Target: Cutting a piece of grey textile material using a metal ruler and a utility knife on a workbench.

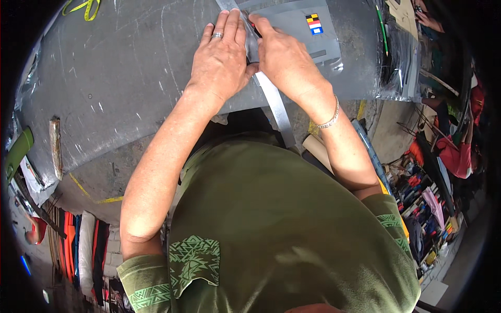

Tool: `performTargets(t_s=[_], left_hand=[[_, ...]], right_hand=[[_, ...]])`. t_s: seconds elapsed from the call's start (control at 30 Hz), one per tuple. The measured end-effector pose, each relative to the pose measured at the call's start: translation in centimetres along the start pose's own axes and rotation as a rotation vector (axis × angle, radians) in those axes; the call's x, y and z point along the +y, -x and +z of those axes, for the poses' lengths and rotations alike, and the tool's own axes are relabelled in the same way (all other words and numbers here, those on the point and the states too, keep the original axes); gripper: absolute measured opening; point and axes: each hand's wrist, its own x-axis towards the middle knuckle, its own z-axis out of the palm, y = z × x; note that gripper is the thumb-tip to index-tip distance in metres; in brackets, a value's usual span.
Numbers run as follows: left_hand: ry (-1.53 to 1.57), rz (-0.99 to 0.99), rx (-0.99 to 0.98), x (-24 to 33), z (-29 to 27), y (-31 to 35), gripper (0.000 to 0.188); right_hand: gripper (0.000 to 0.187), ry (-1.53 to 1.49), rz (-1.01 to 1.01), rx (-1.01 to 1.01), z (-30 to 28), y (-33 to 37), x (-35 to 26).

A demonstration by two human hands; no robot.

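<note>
Silver metal, probably stiff and slick, the long flat strip (pixel 275 101) overhangs the near edge of the scuffed grey tabletop (pixel 125 78); it would steady best pressed flat. The left hand (pixel 223 57) lies flat over it, clasping nothing; the right hand (pixel 284 58) curls around a slim dark-and-red tool (pixel 255 27). Beyond, on the tabletop, the smooth grey plastic sheet (pixel 295 28) looks light, pliable, best held by its margins.

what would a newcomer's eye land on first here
Probably the bright patch on the gray sheet, near the top, right of center. Then the left hand over the metal strip at top center, with the right hand gripping a tool beside it. The yellow tape at upper left also pops.
</note>
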Motion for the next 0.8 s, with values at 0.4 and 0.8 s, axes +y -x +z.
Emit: performTargets(t_s=[0.4,0.8], left_hand=[[-0.024,0.006,0.003,-0.1,-0.1,0.0,0.098],[-0.012,0.035,0.017,-0.3,-0.4,-0.1,0.102]], right_hand=[[0.072,-1.859,-0.129,-0.278,-9.3,-0.6,3.5],[0.041,-0.603,-0.168,0.242,-6.2,-6.9,3.4]])
